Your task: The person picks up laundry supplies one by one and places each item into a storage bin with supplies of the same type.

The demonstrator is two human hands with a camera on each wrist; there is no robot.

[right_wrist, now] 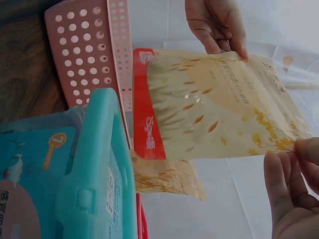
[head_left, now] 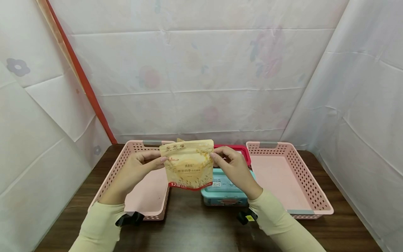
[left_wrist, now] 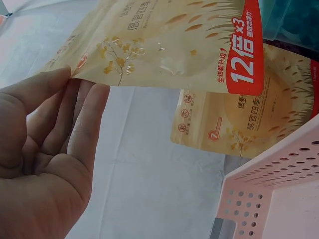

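Fingers [left_wrist: 87, 122] of the left hand [head_left: 138, 169] pinch one side edge of a yellow pouch [head_left: 189, 171], the thumb pressed flat along the near face and the other fingers bent behind it. The right hand [head_left: 234, 166] mirrors this at the opposite side edge, its thumb meeting the index finger near the pouch's upper part, the remaining fingers curled in below. Both forearms come in from the lower edge of the head view and slant inward, cream sleeves [head_left: 280, 222] up to the wrists, a black device [head_left: 129, 219] at the inner side of the left cuff and another at the right one. The pouch hangs between the two hands, raised above the dark table [head_left: 195, 227], front turned to the wearer, red band lowest. In the head view the left hand and wrist overlap the left pink basket [head_left: 149, 194], while the right hand overlaps a teal box [head_left: 225, 202] and a red-rimmed container [head_left: 247, 159]. The right pink basket [head_left: 280, 175] stands just beside them. A second yellow pouch [left_wrist: 209, 124] shows beyond the held one in the left wrist view
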